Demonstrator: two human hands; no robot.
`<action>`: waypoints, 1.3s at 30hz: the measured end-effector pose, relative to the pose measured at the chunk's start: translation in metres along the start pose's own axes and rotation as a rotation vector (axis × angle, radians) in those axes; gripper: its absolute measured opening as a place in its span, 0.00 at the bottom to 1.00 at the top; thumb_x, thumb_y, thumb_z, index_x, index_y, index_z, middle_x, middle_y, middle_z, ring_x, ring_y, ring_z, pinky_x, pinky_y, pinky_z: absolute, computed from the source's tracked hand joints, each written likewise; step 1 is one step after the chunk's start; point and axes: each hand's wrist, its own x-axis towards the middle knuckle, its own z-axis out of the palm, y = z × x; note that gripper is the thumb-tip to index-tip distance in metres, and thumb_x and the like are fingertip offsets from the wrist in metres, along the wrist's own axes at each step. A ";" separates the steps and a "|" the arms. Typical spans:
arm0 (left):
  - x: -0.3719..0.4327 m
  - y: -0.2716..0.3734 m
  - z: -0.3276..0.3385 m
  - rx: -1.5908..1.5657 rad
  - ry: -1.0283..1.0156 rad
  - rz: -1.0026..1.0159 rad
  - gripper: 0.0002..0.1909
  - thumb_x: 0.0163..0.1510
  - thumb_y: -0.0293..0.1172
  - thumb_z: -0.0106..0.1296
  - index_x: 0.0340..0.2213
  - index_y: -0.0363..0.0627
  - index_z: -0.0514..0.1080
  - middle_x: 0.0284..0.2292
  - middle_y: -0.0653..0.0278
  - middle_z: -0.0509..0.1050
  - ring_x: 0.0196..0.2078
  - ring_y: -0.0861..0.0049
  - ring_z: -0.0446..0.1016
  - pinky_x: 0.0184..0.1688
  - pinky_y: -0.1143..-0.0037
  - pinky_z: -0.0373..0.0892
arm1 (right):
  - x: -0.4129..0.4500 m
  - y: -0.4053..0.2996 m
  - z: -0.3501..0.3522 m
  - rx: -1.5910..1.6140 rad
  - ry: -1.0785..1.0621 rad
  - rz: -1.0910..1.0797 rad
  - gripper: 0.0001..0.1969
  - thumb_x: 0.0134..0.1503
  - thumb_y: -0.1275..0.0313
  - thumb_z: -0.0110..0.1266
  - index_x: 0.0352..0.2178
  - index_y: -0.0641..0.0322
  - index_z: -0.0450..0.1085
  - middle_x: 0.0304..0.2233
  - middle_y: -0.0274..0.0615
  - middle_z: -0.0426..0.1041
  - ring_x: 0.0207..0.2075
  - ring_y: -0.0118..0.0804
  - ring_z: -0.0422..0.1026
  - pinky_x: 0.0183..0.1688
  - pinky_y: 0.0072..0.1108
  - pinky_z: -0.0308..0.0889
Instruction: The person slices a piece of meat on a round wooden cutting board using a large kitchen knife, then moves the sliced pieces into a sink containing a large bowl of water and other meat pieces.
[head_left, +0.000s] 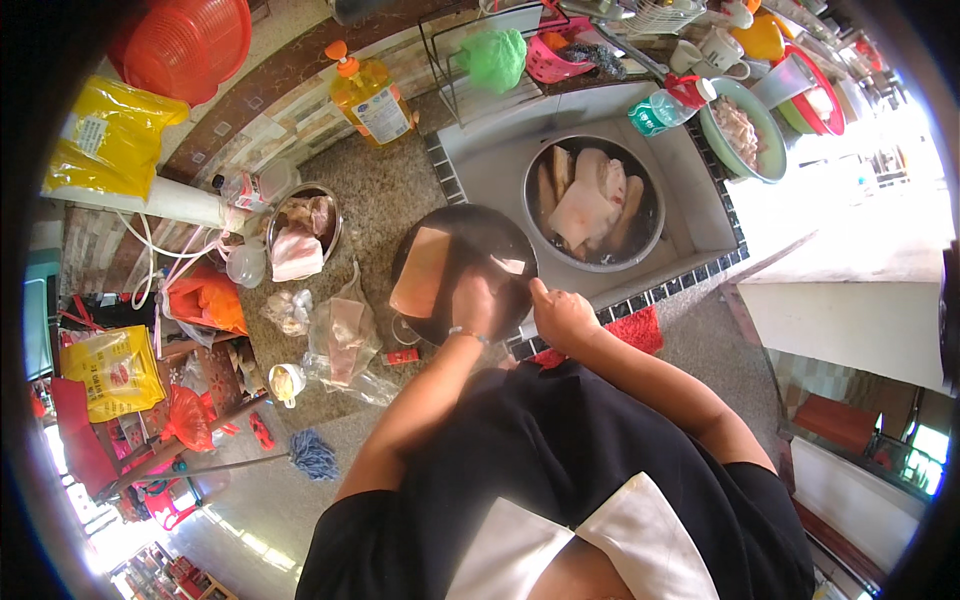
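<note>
In the head view a dark round pan (450, 217) stands partly on the counter beside the sink. A slab of pork with skin (422, 274) lies at its left side, and a small pale piece (508, 265) at its right. My left hand (474, 304) reaches down inside the pan; its fingers are blurred, and whether they hold anything is unclear. Closed at the pan's right edge, my right hand (562, 315) appears to grip the rim or a handle there. A metal basin (531, 225) with water and large pork pieces (585, 206) stands in the sink.
Left on the counter are a metal bowl of meat (339, 217), a bag of garlic (289, 311), meat in a plastic bag (346, 337) and a white cup (287, 385). A yellow pump bottle (371, 101) stands behind. A green bowl of meat (772, 161) and a plastic bottle (667, 111) are beyond the sink (690, 202).
</note>
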 end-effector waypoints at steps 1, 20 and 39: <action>-0.001 0.000 0.000 -0.015 0.038 0.012 0.10 0.43 0.33 0.56 0.24 0.39 0.70 0.25 0.51 0.71 0.27 0.56 0.72 0.29 0.65 0.69 | -0.004 0.002 -0.002 -0.003 0.000 -0.002 0.09 0.54 0.72 0.40 0.37 0.64 0.58 0.23 0.55 0.73 0.26 0.55 0.73 0.29 0.40 0.68; 0.003 -0.026 0.009 0.109 -0.167 -0.059 0.12 0.42 0.35 0.55 0.25 0.37 0.72 0.28 0.49 0.73 0.31 0.52 0.72 0.34 0.63 0.69 | 0.020 -0.023 0.001 0.032 -0.124 0.148 0.13 0.52 0.73 0.45 0.40 0.65 0.57 0.27 0.52 0.74 0.30 0.52 0.75 0.32 0.36 0.70; 0.006 -0.004 -0.018 0.026 -0.297 -0.039 0.08 0.44 0.32 0.54 0.27 0.42 0.75 0.29 0.52 0.74 0.32 0.57 0.73 0.34 0.66 0.70 | -0.003 -0.020 -0.008 0.084 -0.143 0.155 0.12 0.53 0.72 0.42 0.38 0.68 0.57 0.24 0.59 0.73 0.28 0.57 0.74 0.33 0.41 0.69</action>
